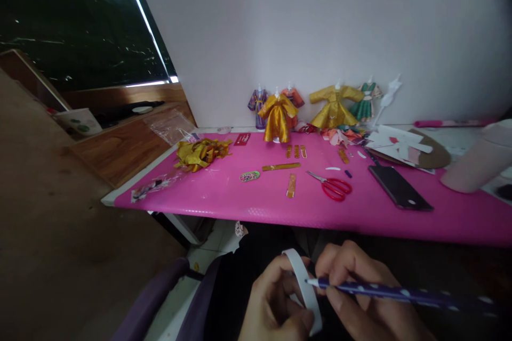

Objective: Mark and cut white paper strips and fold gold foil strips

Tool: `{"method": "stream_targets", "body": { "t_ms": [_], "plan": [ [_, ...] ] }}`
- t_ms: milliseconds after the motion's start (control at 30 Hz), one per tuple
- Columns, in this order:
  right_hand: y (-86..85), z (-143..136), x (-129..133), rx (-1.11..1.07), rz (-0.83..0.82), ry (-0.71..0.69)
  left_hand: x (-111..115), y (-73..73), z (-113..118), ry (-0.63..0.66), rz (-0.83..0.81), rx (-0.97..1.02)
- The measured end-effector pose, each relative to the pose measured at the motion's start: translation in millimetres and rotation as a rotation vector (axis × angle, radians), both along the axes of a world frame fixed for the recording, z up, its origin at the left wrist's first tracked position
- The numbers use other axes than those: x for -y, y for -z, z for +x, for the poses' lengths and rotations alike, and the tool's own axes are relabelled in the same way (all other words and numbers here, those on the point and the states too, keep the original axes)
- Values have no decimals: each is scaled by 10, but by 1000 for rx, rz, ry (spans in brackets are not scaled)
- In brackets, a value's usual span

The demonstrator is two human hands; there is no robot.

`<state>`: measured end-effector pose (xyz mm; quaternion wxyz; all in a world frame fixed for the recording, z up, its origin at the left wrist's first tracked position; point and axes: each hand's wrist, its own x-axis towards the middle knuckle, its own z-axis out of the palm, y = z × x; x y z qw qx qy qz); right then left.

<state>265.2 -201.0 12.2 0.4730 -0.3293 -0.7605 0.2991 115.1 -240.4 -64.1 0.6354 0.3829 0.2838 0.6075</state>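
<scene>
Low in the head view, above the lap, my left hand (274,298) holds a curved white strip (303,282) between thumb and fingers. My right hand (360,293) grips a dark purple pen with light spots (384,291), its tip on or very near the strip's face. On the pink table beyond lie red-handled scissors (335,188), a long gold strip (281,167), a shorter gold piece (292,185) and a patterned oval clip (250,176).
Gold fabric scraps (200,154) lie on the pink table (224,197) at left. Small dressed figures, one in gold (279,117), stand along the wall. A black phone (400,188), white cut pieces (396,141) and a pale cup (476,160) are at right.
</scene>
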Motion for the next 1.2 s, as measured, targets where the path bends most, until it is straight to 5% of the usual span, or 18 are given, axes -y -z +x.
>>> {"method": "stream_targets", "body": {
  "t_ms": [433,800,933,1200],
  "plan": [
    [158,3,-89,-153,21,-145,9,72,-1,-24,-7,8],
    [80,6,-14,-42,-6,-10,9,29,10,-23,-13,24],
    [61,9,-25,-16,-41,-71,12,-19,6,3,7,19],
    [82,-20,-26,-10,-20,-43,10,112,13,-26,-9,23]
  ]
}}
